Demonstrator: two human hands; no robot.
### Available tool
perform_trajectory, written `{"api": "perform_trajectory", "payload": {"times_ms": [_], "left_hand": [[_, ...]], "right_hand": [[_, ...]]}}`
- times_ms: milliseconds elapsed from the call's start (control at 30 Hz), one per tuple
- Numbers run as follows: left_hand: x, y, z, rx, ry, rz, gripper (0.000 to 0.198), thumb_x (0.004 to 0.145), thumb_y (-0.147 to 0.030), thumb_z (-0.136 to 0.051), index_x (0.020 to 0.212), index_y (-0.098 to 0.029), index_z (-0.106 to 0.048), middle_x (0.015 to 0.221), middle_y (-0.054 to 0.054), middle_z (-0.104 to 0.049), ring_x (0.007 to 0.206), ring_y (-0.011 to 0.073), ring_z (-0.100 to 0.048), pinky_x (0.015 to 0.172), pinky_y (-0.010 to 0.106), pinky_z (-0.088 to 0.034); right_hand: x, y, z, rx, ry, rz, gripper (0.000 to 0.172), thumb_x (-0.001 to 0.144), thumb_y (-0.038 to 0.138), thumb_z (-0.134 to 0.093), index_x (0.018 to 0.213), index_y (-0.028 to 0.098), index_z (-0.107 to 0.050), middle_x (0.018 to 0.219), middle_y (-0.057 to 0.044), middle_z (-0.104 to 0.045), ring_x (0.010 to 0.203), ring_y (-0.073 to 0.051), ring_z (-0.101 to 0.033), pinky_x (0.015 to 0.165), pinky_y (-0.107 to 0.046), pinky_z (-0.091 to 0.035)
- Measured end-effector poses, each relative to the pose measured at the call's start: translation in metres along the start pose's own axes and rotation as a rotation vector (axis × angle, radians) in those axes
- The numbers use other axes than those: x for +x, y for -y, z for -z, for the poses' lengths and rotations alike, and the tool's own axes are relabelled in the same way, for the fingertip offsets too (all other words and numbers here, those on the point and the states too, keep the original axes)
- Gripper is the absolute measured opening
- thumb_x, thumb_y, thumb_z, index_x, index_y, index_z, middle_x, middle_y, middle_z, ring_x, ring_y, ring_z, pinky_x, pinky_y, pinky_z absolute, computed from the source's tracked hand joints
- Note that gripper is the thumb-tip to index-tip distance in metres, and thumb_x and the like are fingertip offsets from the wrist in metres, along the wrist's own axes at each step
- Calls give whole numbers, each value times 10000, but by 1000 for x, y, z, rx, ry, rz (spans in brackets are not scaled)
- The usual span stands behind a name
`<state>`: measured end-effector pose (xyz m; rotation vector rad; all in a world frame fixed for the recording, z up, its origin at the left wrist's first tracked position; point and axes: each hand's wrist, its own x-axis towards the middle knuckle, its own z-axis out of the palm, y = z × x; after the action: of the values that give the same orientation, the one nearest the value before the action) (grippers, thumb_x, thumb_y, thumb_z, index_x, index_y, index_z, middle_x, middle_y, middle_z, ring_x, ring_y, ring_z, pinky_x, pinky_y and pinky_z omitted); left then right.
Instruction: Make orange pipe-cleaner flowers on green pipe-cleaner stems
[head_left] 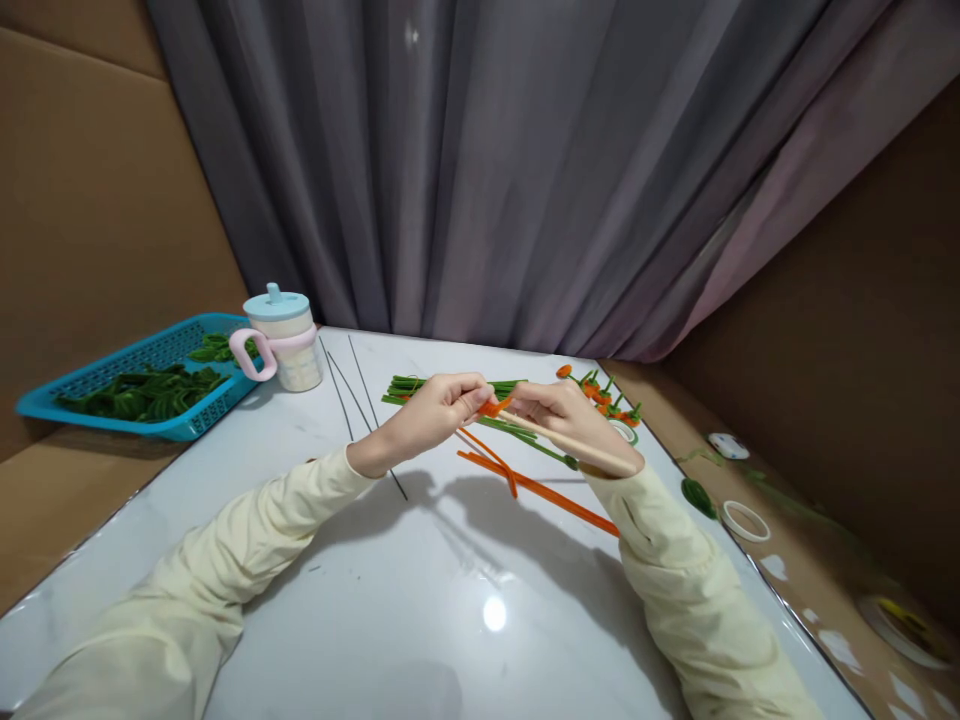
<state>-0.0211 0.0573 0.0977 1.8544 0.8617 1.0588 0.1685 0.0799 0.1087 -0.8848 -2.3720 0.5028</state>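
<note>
Wooden stick (551,437) bearing a small coil of orange pipe cleaner (491,407) near its tip, held above the middle of a glossy white surface (450,600). Left hand (435,410): fingers drawn together in a tight pinch, thumb and fingertips closed on the orange pipe cleaner where it meets the stick. Right hand (566,412): curled shut around the stick, which runs back under the palm and past the wrist toward the cream sleeve (675,570); its fingertips lie close beside the coil. Both hands meet at the coil, raised clear of the surface. Beneath them lie loose orange lengths (540,490), crossing one another; just behind them, a bundle of green lengths (420,385). Beyond the right hand, small orange buds (607,395) on green stems sit near the far right edge. Thin dark wires (360,400) lie left of the hands. At far left, a blue basket (105,422) holding green pieces stands just beside a lidded cup (289,350) with a pink handle. Tape rings (745,520) rest on the cardboard at right.
</note>
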Motion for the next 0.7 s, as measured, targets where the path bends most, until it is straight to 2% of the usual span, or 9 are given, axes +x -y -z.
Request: {"api": "perform_trajectory", "payload": {"times_ms": [100,200,333,500,600,700], "left_hand": [[6,12,-2,-196,-67,35,296,865,-364,-469,665,-146,-472,587,-38,-386,537,85,-352,527,213,-278],[10,18,-5,-375,-159,99,196,848,-313,-520,760,-137,-514,619,-24,-464,575,89,-430,573,209,-334],[10,20,-9,-440,-197,73,183,854,-307,-518,900,-137,-567,617,-22,-489,585,99,-473,595,213,-377],[5,23,-11,-141,-238,-49,292,880,-380,-460,768,-138,-580,590,-11,-511,515,107,-482,534,228,-386],[3,23,-8,78,-316,-103,278,897,-348,-432,778,-150,-585,587,-5,-541,513,118,-500,512,227,-378],[4,22,-3,312,-429,-236,238,901,-263,-428,765,-158,-592,689,16,-601,593,124,-537,554,226,-391]], "right_hand": [[3,-3,-10,95,-61,-100,219,782,228,-439,571,170,-437,487,56,-361,482,-77,-309,491,-216,-226],[6,-4,-21,214,-110,-156,212,806,239,-405,630,163,-496,471,50,-392,468,-86,-342,499,-223,-262],[9,1,-37,410,-69,-313,244,840,258,-399,641,160,-502,428,60,-377,415,-78,-325,471,-221,-258],[7,14,-47,779,38,-442,239,863,251,-353,686,158,-485,419,84,-308,371,-56,-198,404,-208,-151],[5,18,-46,976,81,-442,189,869,269,-370,767,157,-484,460,68,-404,368,-48,-174,392,-206,-124],[5,18,-46,975,75,-414,174,868,269,-374,818,146,-487,506,48,-463,368,-45,-196,390,-203,-140]]}}
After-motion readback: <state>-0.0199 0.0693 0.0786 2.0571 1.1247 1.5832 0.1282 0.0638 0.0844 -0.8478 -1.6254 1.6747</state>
